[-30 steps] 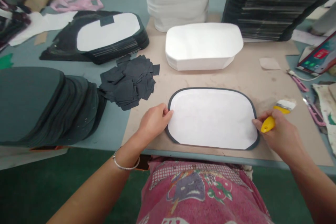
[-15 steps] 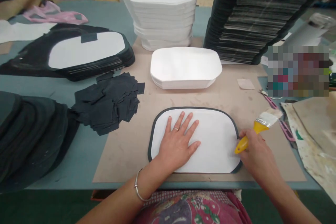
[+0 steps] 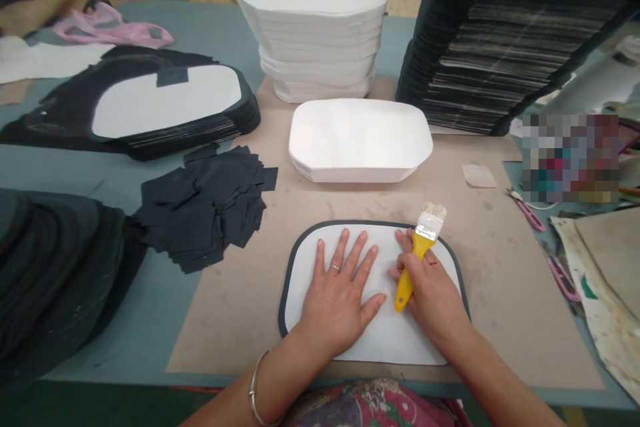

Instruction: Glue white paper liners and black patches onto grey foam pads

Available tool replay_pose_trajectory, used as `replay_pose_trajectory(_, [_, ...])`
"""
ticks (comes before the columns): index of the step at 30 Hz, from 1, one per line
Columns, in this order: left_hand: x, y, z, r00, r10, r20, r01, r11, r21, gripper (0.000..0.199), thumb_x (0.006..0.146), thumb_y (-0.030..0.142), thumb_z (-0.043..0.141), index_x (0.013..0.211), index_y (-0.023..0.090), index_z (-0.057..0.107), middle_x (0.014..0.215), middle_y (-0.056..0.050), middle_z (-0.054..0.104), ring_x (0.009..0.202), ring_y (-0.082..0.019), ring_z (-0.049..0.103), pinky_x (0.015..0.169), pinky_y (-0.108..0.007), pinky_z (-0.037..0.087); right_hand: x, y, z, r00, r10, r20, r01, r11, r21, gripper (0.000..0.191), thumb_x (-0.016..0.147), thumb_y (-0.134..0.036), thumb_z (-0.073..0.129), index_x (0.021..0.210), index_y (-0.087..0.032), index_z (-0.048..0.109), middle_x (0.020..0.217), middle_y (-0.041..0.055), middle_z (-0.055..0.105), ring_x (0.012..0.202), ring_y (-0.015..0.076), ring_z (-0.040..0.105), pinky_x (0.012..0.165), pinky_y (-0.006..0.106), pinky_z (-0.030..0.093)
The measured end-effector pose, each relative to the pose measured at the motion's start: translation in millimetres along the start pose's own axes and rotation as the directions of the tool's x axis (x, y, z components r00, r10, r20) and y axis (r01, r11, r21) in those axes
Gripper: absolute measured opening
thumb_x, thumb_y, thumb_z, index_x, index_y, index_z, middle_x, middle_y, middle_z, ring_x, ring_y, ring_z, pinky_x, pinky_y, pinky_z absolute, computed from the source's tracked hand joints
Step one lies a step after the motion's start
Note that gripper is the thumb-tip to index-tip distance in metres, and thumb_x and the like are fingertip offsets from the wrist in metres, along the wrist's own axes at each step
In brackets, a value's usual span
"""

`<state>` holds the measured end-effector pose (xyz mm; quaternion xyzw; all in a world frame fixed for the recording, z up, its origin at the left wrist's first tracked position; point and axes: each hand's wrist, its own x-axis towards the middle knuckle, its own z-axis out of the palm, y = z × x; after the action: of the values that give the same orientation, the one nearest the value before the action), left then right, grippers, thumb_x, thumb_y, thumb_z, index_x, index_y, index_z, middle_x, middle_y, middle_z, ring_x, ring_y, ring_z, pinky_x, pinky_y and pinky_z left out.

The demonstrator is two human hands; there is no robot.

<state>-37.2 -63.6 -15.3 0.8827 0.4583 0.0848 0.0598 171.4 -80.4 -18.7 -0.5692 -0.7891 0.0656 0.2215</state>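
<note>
A white rounded panel [image 3: 365,337] with a dark border lies before me on brown board. My left hand [image 3: 337,303] rests flat on its left half, fingers spread, a ring on one finger. On the right half, my right hand [image 3: 430,287] grips a paintbrush [image 3: 424,240] by its yellow handle, some fingers touching the panel. The pale bristles point up and away, clear of the panel surface. Just beyond sits a low stack of white cut sheets [image 3: 360,137]. To the left of the panel lies a loose heap of small dark pieces [image 3: 205,203].
A tall white stack [image 3: 310,33] and a taller dark stack [image 3: 500,40] stand at the back. Dark layered pieces [image 3: 55,273] fill the left side, with a white-topped dark pile [image 3: 170,103] behind. Pink-handled cutters [image 3: 564,278] and stained cloth [image 3: 607,287] lie right.
My right hand, holding the paintbrush, has moved left from the panel's right edge onto its surface. My left hand stays flat on the panel. The view has shifted slightly.
</note>
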Motion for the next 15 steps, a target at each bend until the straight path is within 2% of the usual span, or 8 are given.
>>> replay_pose_trajectory(2, [-0.3, -2.1, -4.0, 1.000, -0.001, -0.006, 0.001, 1.000, -0.020, 0.068, 0.102, 0.058, 0.041, 0.158, 0.020, 0.035, 0.169, -0.008, 0.024, 0.157, -0.034, 0.017, 0.124, -0.066, 0.016, 3.7, 0.9, -23.7, 1.000, 0.010, 0.001, -0.010, 0.997, 0.073, 0.021, 0.104, -0.028, 0.046, 0.119, -0.020, 0.058, 0.130, 0.0146, 0.069, 0.124, 0.0303, 0.064, 0.095, 0.045, 0.058])
replay_pose_trajectory(4, [-2.0, -5.5, -10.2, 0.999, -0.006, -0.032, 0.005, 0.999, -0.041, 0.058, 0.104, 0.045, 0.042, 0.155, 0.015, 0.040, 0.167, -0.011, 0.031, 0.155, -0.031, 0.024, 0.125, -0.061, 0.022, 12.1, 3.6, -51.8, 0.999, 0.029, -0.025, -0.026, 0.993, 0.119, 0.032, 0.103, -0.030, 0.051, 0.133, -0.023, 0.057, 0.115, 0.0099, 0.074, 0.104, 0.0250, 0.072, 0.086, 0.038, 0.059])
replay_pose_trajectory(6, [-5.1, -9.7, -16.4, 0.996, -0.041, -0.078, 0.036, 0.997, -0.063, 0.048, 0.104, 0.033, 0.045, 0.147, 0.013, 0.050, 0.161, -0.013, 0.042, 0.150, -0.030, 0.034, 0.123, -0.057, 0.029, 25.5, 6.1, -75.4, 0.993, 0.072, -0.091, -0.059, 0.988, 0.142, 0.032, 0.101, -0.031, 0.057, 0.131, -0.024, 0.061, 0.111, 0.0084, 0.074, 0.095, 0.0226, 0.072, 0.084, 0.035, 0.057])
replay_pose_trajectory(8, [-8.5, -13.1, -20.6, 0.990, -0.088, -0.113, 0.078, 0.993, -0.086, 0.039, 0.101, 0.028, 0.050, 0.136, 0.014, 0.060, 0.151, -0.014, 0.053, 0.142, -0.031, 0.046, 0.119, -0.055, 0.037, 42.6, 4.5, -87.7, 0.982, 0.124, -0.140, -0.094, 0.975, 0.201, 0.021, 0.100, -0.031, 0.060, 0.118, -0.024, 0.068, 0.105, 0.0073, 0.073, 0.091, 0.0206, 0.071, 0.082, 0.033, 0.054])
replay_pose_trajectory(11, [-12.2, -14.9, -22.1, 0.985, -0.126, -0.117, 0.113, 0.987, -0.111, 0.034, 0.097, 0.026, 0.057, 0.130, 0.017, 0.064, 0.142, -0.013, 0.060, 0.133, -0.033, 0.054, 0.115, -0.055, 0.043, 68.1, -8.1, -83.4, 0.993, 0.100, -0.059, -0.072, 0.930, 0.361, 0.010, 0.098, -0.030, 0.063, 0.098, -0.023, 0.071, 0.092, 0.0027, 0.073, 0.082, 0.0160, 0.069, 0.077, 0.028, 0.053])
replay_pose_trajectory(15, [-13.9, -14.3, -20.8, 0.985, -0.139, -0.106, 0.124, 0.982, -0.139, 0.035, 0.097, 0.027, 0.058, 0.131, 0.019, 0.063, 0.144, -0.013, 0.059, 0.135, -0.032, 0.052, 0.116, -0.056, 0.042, 86.8, -22.1, -63.7, 0.996, -0.036, 0.083, -0.010, 0.872, 0.489, 0.010, 0.097, -0.029, 0.066, 0.102, -0.023, 0.071, 0.097, 0.0023, 0.074, 0.087, 0.0155, 0.070, 0.079, 0.027, 0.054])
